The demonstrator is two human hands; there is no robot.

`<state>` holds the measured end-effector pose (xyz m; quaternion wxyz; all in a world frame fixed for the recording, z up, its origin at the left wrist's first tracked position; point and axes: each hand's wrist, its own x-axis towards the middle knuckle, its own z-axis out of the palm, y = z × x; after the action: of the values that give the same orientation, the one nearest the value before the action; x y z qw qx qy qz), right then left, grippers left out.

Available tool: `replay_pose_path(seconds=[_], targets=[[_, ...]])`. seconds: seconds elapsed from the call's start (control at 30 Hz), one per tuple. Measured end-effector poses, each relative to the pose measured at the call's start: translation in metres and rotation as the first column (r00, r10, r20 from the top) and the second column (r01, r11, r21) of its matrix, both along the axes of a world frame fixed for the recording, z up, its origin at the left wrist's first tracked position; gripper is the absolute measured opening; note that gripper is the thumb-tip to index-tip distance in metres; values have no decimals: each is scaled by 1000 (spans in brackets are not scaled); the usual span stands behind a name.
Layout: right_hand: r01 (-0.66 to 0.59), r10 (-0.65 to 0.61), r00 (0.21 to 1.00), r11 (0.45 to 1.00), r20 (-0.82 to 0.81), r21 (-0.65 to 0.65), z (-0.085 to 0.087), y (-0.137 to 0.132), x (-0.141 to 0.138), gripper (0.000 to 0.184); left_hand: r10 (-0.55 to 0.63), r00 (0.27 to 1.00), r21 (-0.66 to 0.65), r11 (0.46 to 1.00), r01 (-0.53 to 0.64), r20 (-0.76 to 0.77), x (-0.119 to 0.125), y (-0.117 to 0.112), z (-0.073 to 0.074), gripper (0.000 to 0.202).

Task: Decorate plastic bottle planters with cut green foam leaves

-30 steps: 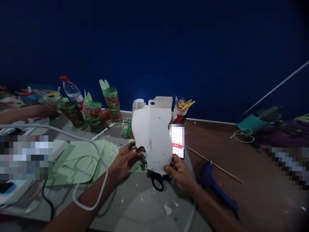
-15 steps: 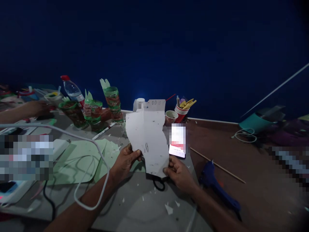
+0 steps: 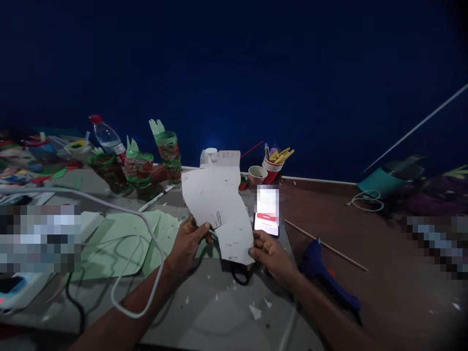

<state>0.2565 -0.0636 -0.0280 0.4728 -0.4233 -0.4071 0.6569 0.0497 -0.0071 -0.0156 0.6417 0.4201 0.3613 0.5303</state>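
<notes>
I hold a white, irregularly cut sheet of paper (image 3: 219, 204) up over the grey table (image 3: 204, 317). My left hand (image 3: 188, 241) pinches its left edge beside a small pencil mark. My right hand (image 3: 268, 253) grips the sheet's lower right corner together with black-handled scissors (image 3: 239, 277), whose loop hangs below the paper. The blades are hidden behind the sheet.
A lit phone (image 3: 266, 219) lies right of the paper, a blue glue gun (image 3: 321, 278) and a thin stick (image 3: 325, 246) beyond it. Pale green sheets (image 3: 120, 239), a white cable (image 3: 146, 234), decorated bottles (image 3: 141, 168), cups of tools (image 3: 272, 168) and paper scraps crowd the table.
The paper has tilted back and dropped lower, its top leaning away to the left. Both hands moved slightly down with it. The other person's arm at far left is gone from view.
</notes>
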Motion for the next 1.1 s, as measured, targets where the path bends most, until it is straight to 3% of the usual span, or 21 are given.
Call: replay_pose_path(seconds=[0.37,0.53,0.63,0.77,0.9,1.0,1.1], targets=[[15,-18,998,999,65,51,-4,1,1,38,-108,990,-17,994,110,86,-7,0,-6,23],[-10,-32,965,987,258,159,-2,1,8,33,-92,991,-41,994,97,101,-9,3,-9,15],[-63,-93,876,950,473,305,3,3,18,30,-71,993,-46,996,76,96,-10,4,-8,15],[-192,-132,721,905,680,380,8,9,29,32,-51,997,-23,998,53,61,-10,3,-1,18],[-263,-209,582,866,786,425,4,13,33,30,6,999,23,1000,-7,44,-9,2,7,22],[-280,-228,485,874,844,397,2,13,35,27,86,995,95,991,-91,56,-8,4,9,26],[-265,-236,446,887,863,380,4,12,37,25,147,988,148,977,-151,39,-8,6,8,27]])
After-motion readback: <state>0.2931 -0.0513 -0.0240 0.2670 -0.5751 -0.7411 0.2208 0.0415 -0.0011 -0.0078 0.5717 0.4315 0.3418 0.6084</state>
